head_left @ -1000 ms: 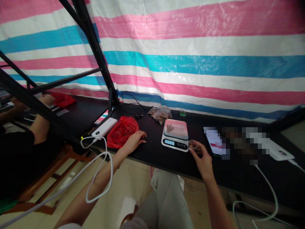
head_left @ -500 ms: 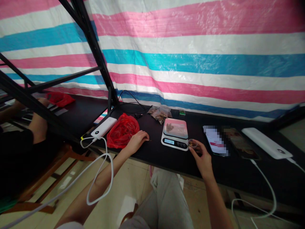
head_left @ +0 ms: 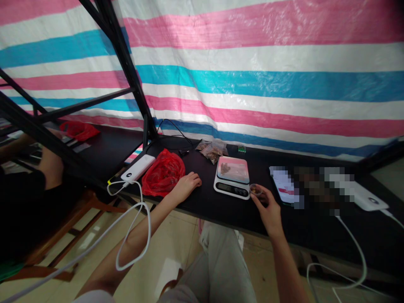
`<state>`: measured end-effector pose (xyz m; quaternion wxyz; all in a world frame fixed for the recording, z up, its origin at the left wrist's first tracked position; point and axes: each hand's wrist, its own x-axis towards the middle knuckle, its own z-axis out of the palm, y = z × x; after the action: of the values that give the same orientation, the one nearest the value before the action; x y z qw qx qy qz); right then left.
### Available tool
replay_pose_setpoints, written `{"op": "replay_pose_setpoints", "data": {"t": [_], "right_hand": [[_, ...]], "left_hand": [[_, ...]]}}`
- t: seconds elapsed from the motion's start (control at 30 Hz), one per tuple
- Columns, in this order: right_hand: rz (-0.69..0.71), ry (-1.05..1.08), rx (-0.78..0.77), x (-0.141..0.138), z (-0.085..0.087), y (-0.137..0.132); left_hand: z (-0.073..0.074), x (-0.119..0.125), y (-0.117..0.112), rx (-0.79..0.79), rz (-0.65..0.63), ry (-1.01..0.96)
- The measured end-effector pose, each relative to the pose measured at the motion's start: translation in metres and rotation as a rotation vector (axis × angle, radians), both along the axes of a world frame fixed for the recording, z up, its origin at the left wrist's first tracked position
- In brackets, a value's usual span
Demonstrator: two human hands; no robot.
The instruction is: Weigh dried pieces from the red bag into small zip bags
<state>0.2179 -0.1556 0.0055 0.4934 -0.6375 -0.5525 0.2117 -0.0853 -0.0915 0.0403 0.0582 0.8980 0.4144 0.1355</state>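
Observation:
My left hand (head_left: 187,185) rests on the black table (head_left: 221,206), fingers curled under in a loose fist, right beside a red plastic bag (head_left: 163,171). My right hand (head_left: 267,206) pinches a small clear cup (head_left: 255,190) holding brown bits, just right of a white digital scale (head_left: 232,176). A small pile of brown pieces lies on the scale's pink-lit plate. Clear packets of brown material (head_left: 212,150) lie behind the scale.
A white power bank (head_left: 138,168) with a looping white cable lies left of the bag. A phone (head_left: 284,184) and another power bank (head_left: 366,201) lie to the right. Black frame bars (head_left: 126,63) rise at left. Another person's arm (head_left: 50,164) is at far left.
My left hand has slid a little right along the table and curled its fingers in. The scale's display has gone dark. My right hand has stayed put with the cup.

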Motion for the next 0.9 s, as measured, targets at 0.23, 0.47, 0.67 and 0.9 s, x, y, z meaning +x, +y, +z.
{"op": "replay_pose_setpoints", "data": {"t": [0.23, 0.47, 0.67, 0.9], "right_hand": [[-0.004, -0.003, 0.002, 0.001, -0.001, 0.0], [-0.004, 0.003, -0.02, 0.002, -0.003, 0.001], [0.002, 0.007, -0.002, 0.003, -0.005, 0.002], [-0.01, 0.019, -0.021, 0.003, -0.006, 0.001]], "left_hand": [[0.009, -0.008, -0.004, 0.023, 0.056, -0.03], [0.047, -0.064, -0.004, 0.161, 0.402, -0.223], [0.046, -0.107, 0.004, 0.17, 0.512, -0.065], [0.04, -0.108, 0.006, 0.171, 0.555, 0.046]]}}
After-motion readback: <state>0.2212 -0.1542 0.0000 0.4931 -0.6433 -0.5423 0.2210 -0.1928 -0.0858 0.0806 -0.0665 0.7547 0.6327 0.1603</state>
